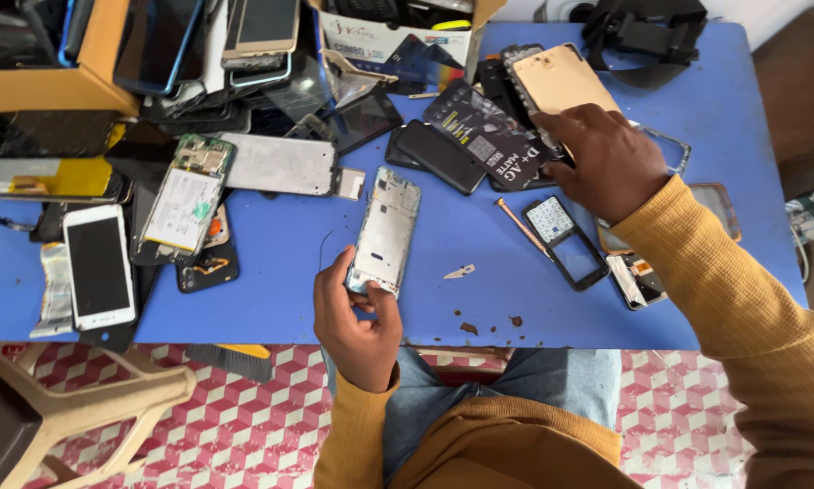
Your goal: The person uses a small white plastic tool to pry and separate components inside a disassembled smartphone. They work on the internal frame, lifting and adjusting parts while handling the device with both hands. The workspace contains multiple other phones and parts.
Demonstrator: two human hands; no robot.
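My left hand [357, 317] grips the near end of a silvery phone middle frame [387, 228], which lies lengthwise over the blue table [271, 299]. My right hand [606, 158] reaches across the table and rests, fingers down, on a black flat package [484, 136] and a phone with a tan back cover [561, 80]. Whether its fingers pinch anything is hidden. A small keypad phone shell [565, 240] and a screwdriver with a wooden handle [520, 226] lie just below that hand.
Phones, screens and opened phone bodies crowd the table's left and back, including a white phone [99, 265] and an open phone with its battery showing [185, 199]. A cardboard box [398, 41] stands at the back. A plastic chair [72, 407] stands at lower left.
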